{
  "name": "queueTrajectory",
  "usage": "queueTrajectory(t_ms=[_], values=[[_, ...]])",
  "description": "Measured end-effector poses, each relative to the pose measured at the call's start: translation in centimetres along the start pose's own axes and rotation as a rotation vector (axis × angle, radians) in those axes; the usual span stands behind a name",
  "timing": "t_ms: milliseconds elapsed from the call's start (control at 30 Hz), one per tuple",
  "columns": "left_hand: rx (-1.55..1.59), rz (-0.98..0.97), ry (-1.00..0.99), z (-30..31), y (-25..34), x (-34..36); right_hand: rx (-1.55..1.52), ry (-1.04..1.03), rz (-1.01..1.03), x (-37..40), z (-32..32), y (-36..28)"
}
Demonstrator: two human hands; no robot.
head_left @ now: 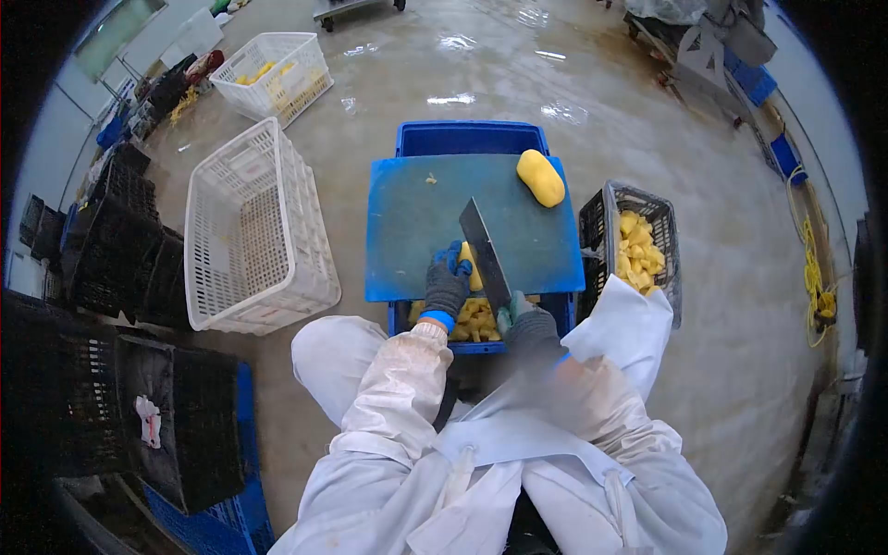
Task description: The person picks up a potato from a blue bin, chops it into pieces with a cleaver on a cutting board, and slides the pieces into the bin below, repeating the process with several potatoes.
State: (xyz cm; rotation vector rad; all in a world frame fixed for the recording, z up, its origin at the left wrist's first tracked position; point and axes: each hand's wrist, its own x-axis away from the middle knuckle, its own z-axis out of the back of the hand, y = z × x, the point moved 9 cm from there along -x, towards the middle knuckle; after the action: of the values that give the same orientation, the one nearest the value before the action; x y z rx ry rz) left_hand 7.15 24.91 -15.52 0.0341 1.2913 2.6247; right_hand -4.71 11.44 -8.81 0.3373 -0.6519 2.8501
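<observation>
A large knife with a broad, dark blade (485, 250) is in my right hand (527, 322), whose gloved fingers wrap the handle near the front edge of the blue cutting board (407, 217). The blade slants up and to the left across the board, right beside a yellow squash piece (473, 268). My left hand (448, 282), in a grey and blue glove, grips this piece from its left side with bent fingers. A whole peeled yellow squash (540, 178) lies at the board's back right corner.
The board rests on a blue crate (472, 139), with cut yellow chunks (476, 321) below its front edge. A black crate (668, 227) of chunks stands right. On the left are a white crate (310, 250) and another holding yellow pieces (314, 69). Dark crates (199, 407) are stacked front left.
</observation>
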Motion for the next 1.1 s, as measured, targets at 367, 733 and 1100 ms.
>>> queueTrajectory(t_ms=[367,733,1100], values=[[-0.056,-0.008,0.075,0.2,0.5,-0.1,0.018,-0.117,-0.058,-2.7,-1.2,-1.7],[-0.257,-0.078,-0.067,-2.6,2.1,-0.1,-0.717,-0.015,-0.009,-7.5,-3.2,6.1],[-0.503,-0.104,0.005,2.1,3.4,-3.8,-1.319,0.153,-0.25,-1.6,2.3,10.9]])
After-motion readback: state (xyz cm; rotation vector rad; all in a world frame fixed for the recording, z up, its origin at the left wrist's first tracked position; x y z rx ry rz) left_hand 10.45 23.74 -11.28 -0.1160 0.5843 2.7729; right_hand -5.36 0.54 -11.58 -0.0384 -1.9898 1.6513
